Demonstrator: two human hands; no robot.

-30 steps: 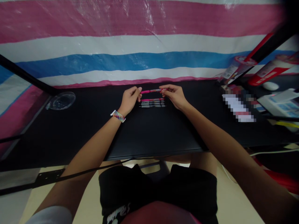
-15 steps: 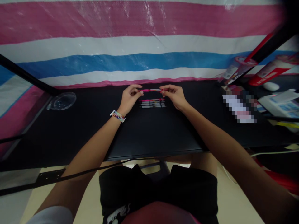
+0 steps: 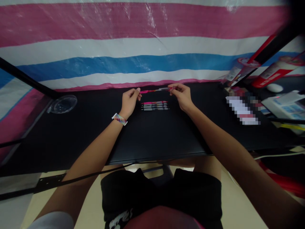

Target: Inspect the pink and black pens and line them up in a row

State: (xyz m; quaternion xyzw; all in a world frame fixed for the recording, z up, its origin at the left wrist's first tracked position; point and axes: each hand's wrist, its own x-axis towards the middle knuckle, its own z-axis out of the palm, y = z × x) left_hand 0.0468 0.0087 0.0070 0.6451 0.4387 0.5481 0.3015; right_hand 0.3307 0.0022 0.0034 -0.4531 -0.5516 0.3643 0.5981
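Observation:
A pink and clear pen (image 3: 145, 92) stretches between my two hands above the black tabletop. My left hand (image 3: 130, 100) is closed, thumb and fingers pinching its pink end. My right hand (image 3: 181, 96) pinches the red end of the pen's clear part. A thin reddish stretch shows between the pink and clear parts, which look drawn apart; whether they still touch I cannot tell. Just nearer to me, several pens (image 3: 154, 106) lie side by side in a neat stack of rows, a pink one farthest away and grey-clear ones closer.
On the left lies a round clear plastic lid or dish (image 3: 63, 104). To the right stand a clear cup (image 3: 238, 71), a red and white cup (image 3: 274, 74), a white egg-shaped object (image 3: 274, 88) and a white box (image 3: 283, 106). A striped sheet (image 3: 143, 63) hangs behind the table.
My hands have moved apart, the right one shifting rightward and slightly up. The pen between them now spans longer, with a thin reddish section showing in its middle. The row of pens is unchanged.

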